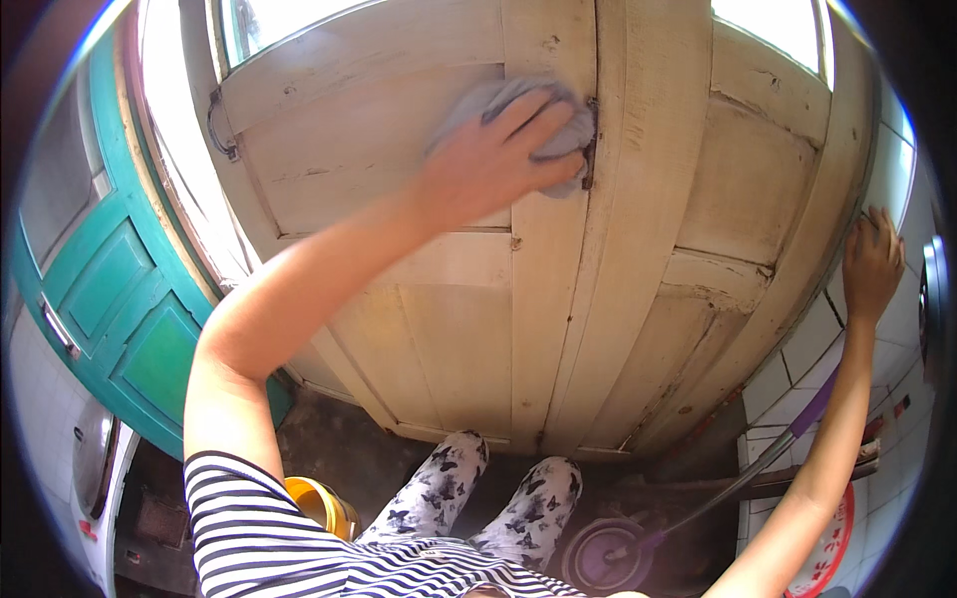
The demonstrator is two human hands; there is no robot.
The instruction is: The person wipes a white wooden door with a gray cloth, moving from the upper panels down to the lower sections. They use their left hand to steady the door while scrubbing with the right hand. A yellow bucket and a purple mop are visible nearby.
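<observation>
My left hand (497,161) presses a grey-blue cloth (564,142) flat against a pale wooden door (419,187), close to the door's edge and a dark metal hinge. The hand and cloth are slightly blurred. Brown stains and scuffs mark the door panels. At the far right my right hand (873,258) rests with its fingers on the white wall tiles (815,329) and holds nothing that I can see.
A green door (127,299) stands at the left. Below are a yellow bucket (340,516) and my legs. A mop (748,467) with a purple and metal handle leans at the right, beside a red-rimmed basin (846,523) and a wooden piece.
</observation>
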